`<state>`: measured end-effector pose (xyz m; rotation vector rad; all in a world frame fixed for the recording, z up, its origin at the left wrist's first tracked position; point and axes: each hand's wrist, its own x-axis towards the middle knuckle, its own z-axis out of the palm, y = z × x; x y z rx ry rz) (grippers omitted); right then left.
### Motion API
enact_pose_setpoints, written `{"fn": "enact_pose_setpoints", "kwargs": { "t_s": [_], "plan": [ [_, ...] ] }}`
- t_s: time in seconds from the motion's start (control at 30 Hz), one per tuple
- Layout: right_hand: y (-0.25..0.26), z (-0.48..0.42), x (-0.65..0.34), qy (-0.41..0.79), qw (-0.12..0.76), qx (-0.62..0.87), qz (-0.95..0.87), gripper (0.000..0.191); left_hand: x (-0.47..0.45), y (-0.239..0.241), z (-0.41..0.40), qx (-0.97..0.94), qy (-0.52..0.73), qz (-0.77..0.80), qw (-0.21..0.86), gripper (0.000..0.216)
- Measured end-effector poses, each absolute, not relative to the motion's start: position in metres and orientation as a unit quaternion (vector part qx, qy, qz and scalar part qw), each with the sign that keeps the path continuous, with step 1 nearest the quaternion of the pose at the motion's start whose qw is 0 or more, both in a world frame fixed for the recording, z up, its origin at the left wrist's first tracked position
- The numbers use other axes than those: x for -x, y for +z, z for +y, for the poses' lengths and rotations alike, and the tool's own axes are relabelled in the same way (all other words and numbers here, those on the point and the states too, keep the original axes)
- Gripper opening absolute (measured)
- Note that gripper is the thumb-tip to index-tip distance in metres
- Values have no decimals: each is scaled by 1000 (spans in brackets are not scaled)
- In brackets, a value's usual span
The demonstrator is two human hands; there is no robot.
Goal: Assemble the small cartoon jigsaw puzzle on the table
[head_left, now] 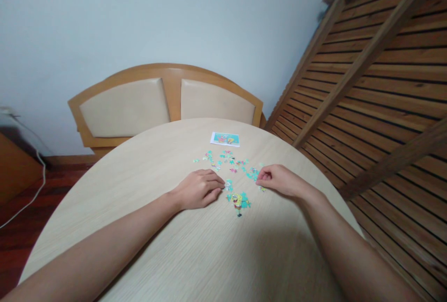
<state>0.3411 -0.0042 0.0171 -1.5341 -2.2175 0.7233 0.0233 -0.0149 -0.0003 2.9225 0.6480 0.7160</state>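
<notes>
My left hand (200,188) lies flat on the table, fingers stretched out, its tips beside a small joined cluster of jigsaw pieces (228,185). Just in front of it is a partly joined section with a yellow cartoon figure (237,201) on turquoise. To the right, my right hand (277,180) has thumb and forefinger pinched together at a jigsaw piece (256,182), mostly hidden by the fingertips. A yellowish piece (261,188) lies under that hand. Beyond both hands are scattered loose turquoise and pink pieces (233,170).
A printed picture card (225,139) lies behind the pieces on the round wooden table (157,153). A padded bench back (129,106) stands against the wall at the far side. Slatted wooden panels (377,78) lean close on the right. A white cable (44,176) hangs at left.
</notes>
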Motion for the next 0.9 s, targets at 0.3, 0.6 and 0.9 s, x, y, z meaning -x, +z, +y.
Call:
{"fn": "enact_pose_setpoints", "kwargs": {
  "t_s": [0.3,0.6,0.9],
  "plan": [
    [16,0,-341,154,215,550,-792,18,4,-8,3,-885,274,376,24,26],
    [-9,2,-305,55,243,441,-862,39,7,-14,7,-885,255,388,43,23],
    [-9,2,-264,61,165,446,-878,57,4,-10,4,-895,238,375,39,34]
  ]
}}
